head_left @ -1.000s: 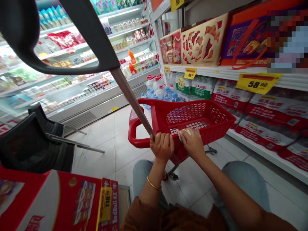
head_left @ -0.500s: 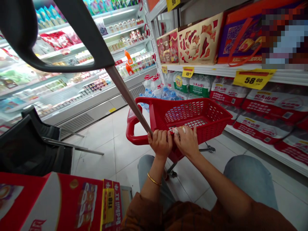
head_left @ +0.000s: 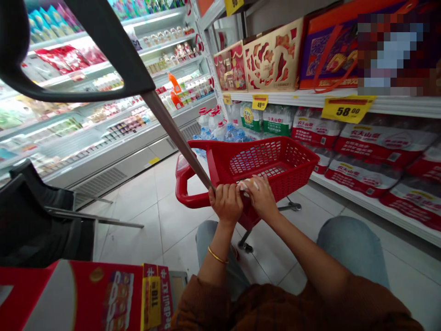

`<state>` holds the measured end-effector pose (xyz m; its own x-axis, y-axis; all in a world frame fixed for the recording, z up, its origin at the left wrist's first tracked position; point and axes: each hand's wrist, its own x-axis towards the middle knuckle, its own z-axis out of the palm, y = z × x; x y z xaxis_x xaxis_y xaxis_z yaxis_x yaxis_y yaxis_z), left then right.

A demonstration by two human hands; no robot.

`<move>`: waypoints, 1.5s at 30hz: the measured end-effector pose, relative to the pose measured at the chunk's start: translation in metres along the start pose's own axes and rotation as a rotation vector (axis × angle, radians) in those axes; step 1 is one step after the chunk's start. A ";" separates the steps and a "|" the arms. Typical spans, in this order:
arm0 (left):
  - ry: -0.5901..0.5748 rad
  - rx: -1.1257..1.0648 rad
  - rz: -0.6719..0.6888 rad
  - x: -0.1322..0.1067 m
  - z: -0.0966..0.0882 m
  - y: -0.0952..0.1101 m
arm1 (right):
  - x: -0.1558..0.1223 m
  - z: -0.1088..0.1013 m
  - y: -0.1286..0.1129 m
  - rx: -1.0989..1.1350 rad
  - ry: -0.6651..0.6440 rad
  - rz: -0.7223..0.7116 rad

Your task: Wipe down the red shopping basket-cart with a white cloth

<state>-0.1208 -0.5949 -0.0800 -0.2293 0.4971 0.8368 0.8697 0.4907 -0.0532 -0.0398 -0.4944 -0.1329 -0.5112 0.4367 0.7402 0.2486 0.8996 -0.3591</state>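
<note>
A red plastic shopping basket on wheels (head_left: 296, 158) stands on the tiled floor in front of my knees. My left hand (head_left: 225, 202) is closed around the near rim of the basket, at the foot of its grey pull-handle rod (head_left: 172, 131), which rises to a black grip at the top left. My right hand (head_left: 262, 198) presses a small white cloth (head_left: 248, 185) against the same rim, fingers curled over it. A gold bangle sits on my left wrist.
Shelves on the right carry shrink-wrapped water packs (head_left: 365, 147), gift boxes (head_left: 275, 57) and yellow price tags. A chilled display case (head_left: 103, 110) runs along the left. Black chairs (head_left: 41, 216) stand at left, red cartons (head_left: 86, 294) at the lower left.
The view has drifted, so basket and hands sit a little further left and higher in the frame. My right hand with the cloth has slid slightly along the rim towards my left hand.
</note>
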 end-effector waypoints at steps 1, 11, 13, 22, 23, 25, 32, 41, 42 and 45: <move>-0.003 0.002 0.000 0.001 0.001 0.000 | 0.000 0.000 0.006 -0.017 0.002 -0.003; -0.013 -0.005 0.007 0.003 0.010 -0.002 | -0.001 -0.006 0.050 -0.077 -0.028 -0.020; -0.020 -0.015 0.006 0.003 0.012 -0.002 | -0.002 -0.008 0.060 -0.074 -0.038 -0.009; 0.005 -0.033 0.000 0.003 0.016 -0.003 | 0.003 -0.011 0.054 0.185 0.025 0.134; 0.005 -0.029 -0.001 0.002 0.016 -0.002 | 0.005 -0.010 0.044 0.209 0.017 0.129; -0.004 -0.036 -0.020 0.002 0.016 -0.001 | 0.007 -0.008 0.025 0.233 -0.035 0.052; -0.012 -0.066 -0.039 -0.001 0.019 0.000 | 0.008 0.002 0.013 0.137 -0.046 -0.027; -0.019 -0.083 -0.014 -0.001 0.022 -0.007 | 0.004 -0.002 0.060 0.076 -0.053 -0.063; -0.015 -0.084 -0.014 -0.001 0.022 -0.007 | 0.003 -0.003 0.065 0.069 -0.057 -0.066; -0.032 -0.117 -0.047 -0.001 0.022 -0.007 | 0.001 -0.007 0.081 0.042 -0.064 -0.066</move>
<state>-0.1358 -0.5834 -0.0926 -0.2830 0.4995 0.8188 0.9023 0.4281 0.0507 -0.0140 -0.4212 -0.1572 -0.5776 0.3741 0.7255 0.1786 0.9252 -0.3348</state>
